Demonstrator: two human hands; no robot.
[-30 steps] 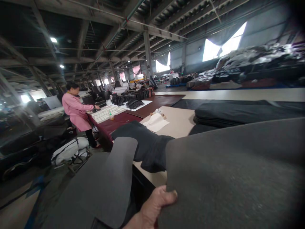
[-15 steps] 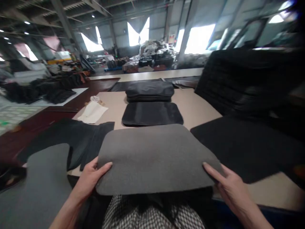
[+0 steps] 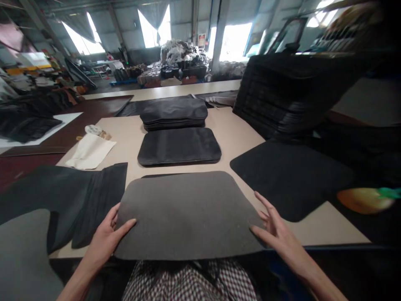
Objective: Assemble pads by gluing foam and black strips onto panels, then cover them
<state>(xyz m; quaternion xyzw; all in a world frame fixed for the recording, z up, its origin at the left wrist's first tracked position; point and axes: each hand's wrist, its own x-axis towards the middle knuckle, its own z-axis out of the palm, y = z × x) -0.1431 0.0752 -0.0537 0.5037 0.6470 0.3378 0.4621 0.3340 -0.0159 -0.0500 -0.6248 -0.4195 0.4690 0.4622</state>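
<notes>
A grey, round-cornered sheet of material (image 3: 188, 217) lies flat before me at the table's near edge, a dark edge showing under its far side. My left hand (image 3: 108, 234) grips its left edge, thumb on top and the other fingers partly hidden beneath. At the right edge is my right hand (image 3: 275, 230), its thumb over the sheet and its index finger raised away from it. Just beyond lies a stack of black round-cornered pieces (image 3: 179, 145). Behind that stands another black stack (image 3: 174, 112).
Dark cut pieces (image 3: 100, 200) and a grey piece (image 3: 23, 255) lie left. A white cloth (image 3: 90, 151) rests on the beige table (image 3: 232, 129). To the right are a black sheet (image 3: 288, 179), a tall black stack (image 3: 278, 94) and an orange object with a green end (image 3: 365, 200).
The view has turned right. The grey sheet has come down toward the table, and a dark edge now shows behind it. My right index finger has lifted from the sheet's edge.
</notes>
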